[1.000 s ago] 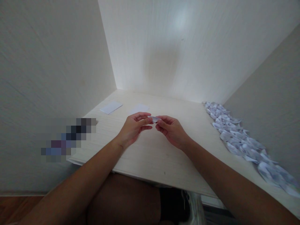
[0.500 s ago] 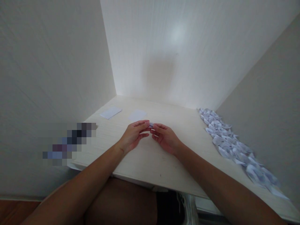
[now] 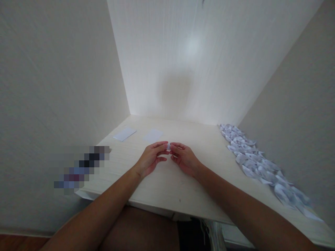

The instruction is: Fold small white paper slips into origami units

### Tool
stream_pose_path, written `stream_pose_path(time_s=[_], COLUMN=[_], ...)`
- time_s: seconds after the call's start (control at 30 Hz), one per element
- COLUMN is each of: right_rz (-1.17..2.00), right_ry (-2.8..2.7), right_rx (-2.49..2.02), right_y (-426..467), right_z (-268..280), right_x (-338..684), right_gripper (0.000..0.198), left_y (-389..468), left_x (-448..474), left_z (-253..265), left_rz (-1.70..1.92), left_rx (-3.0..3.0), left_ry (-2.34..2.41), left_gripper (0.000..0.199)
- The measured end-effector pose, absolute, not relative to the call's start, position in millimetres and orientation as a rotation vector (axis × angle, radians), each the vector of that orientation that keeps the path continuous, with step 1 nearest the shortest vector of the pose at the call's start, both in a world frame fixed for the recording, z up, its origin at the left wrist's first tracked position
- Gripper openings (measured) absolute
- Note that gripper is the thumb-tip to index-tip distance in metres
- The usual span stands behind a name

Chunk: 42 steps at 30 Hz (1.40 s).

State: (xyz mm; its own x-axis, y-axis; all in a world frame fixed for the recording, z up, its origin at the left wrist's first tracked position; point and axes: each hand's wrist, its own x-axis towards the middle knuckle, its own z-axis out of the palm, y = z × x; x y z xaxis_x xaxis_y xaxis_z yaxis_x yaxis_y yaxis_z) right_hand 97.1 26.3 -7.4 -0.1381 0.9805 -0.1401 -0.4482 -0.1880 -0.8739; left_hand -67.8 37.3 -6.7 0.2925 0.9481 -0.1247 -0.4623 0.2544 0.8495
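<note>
The left hand (image 3: 151, 157) and right hand (image 3: 185, 157) pinch opposite ends of a small white piece, apparently paper (image 3: 168, 146), between thumbs and upper fingers over the tabletop (image 3: 167, 190); the lower fingers curl loosely apart.

Passable — tabletop (image 3: 214, 150) between right hand (image 3: 185, 158) and paper heap (image 3: 252, 158) | barriers — heap, back wall (image 3: 178, 62)

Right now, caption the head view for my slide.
Left hand and right hand hold a white piece; paper pile at right.
</note>
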Motion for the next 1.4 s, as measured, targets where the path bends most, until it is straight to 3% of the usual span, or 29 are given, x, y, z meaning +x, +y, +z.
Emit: stream_pose_path(time_s=[0.8, 1.17, 1.4], right_rz=[1.771, 1.819, 1.83], right_ry=[-0.803, -0.774, -0.827], right_rx=[-0.739, -0.736, -0.704], right_y=[27, 25, 27], right_z=[-1, 3, 0], right_x=[107, 106, 107], right_gripper=[0.027, 0.031, 0.03], left_y=[40, 47, 50], left_x=[-71, -89, -90], left_z=[0, 7, 1], left_rz=[1.013, 0.918, 0.97], left_rx=[0.756, 0.885, 0.911], left_ry=[0.698, 0.704, 0.703], left_gripper=[0.011, 0.026, 0.024])
